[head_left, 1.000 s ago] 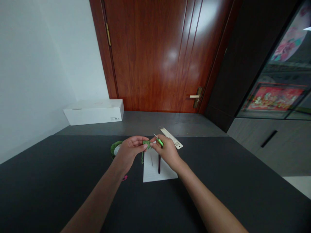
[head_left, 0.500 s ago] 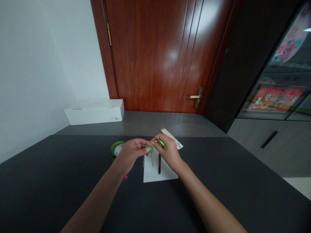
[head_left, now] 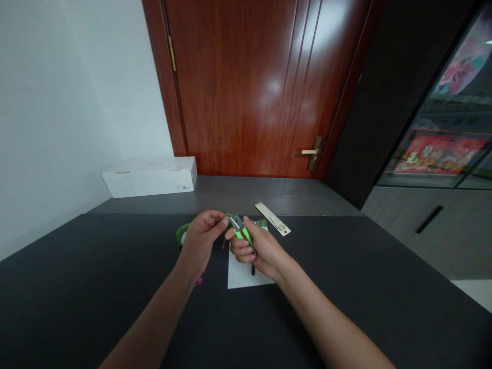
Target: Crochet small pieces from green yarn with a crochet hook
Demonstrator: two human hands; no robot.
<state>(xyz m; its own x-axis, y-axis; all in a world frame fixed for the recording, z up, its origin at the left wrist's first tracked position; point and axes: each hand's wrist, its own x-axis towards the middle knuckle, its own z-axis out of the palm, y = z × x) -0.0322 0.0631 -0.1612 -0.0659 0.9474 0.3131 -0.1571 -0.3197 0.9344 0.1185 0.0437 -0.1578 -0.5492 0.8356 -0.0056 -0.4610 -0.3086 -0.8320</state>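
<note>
My right hand (head_left: 257, 250) is closed around small green-handled snips (head_left: 240, 229), whose metal blades point up and left. My left hand (head_left: 202, 237) pinches a strand of green yarn (head_left: 229, 218) right at the blade tips. A small green crocheted piece (head_left: 262, 223) shows just beyond my right hand. Both hands hover over a white sheet of paper (head_left: 240, 274) on the black table (head_left: 96, 287). A dark pen or hook (head_left: 252, 268) lies on the paper, mostly hidden by my right hand. A ball of green yarn (head_left: 181, 233) sits behind my left hand.
A pale wooden ruler (head_left: 271, 218) lies at the table's far edge. Something small and pink (head_left: 198, 281) peeks out beside my left forearm. A white box (head_left: 150, 176) rests on the grey floor by the wall. A red-brown door (head_left: 253, 87) stands behind; a dark glass-fronted cabinet (head_left: 434, 123) is at the right.
My right hand has turned the green snips so that the blades now point at the yarn held by my left hand. The crocheted piece has moved from between my hands to beyond my right hand.
</note>
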